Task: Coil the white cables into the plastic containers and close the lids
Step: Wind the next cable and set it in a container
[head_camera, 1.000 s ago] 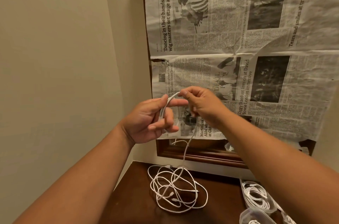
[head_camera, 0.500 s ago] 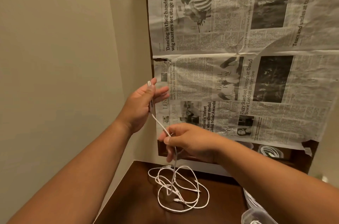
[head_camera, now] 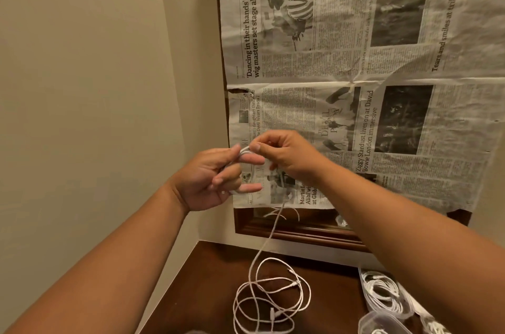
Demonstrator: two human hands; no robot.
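A white cable (head_camera: 269,235) runs from my raised hands down to a loose tangle (head_camera: 270,303) on the dark wooden table (head_camera: 207,287). My left hand (head_camera: 210,180) has loops of the cable wound round its fingers. Touching it from the right, my right hand (head_camera: 284,156) pinches the cable at the top of those loops. At the lower right a clear plastic container (head_camera: 382,292) holds a coiled white cable, and another clear container (head_camera: 379,324) shows at the bottom edge.
Newspaper sheets (head_camera: 355,82) cover a wood-framed mirror (head_camera: 295,232) on the wall behind the table. A beige wall (head_camera: 82,87) closes in on the left, forming a corner.
My right hand rose from low near the table back up to my left hand, laying another turn of cable over the left fingers. The tangle on the table shifted slightly.
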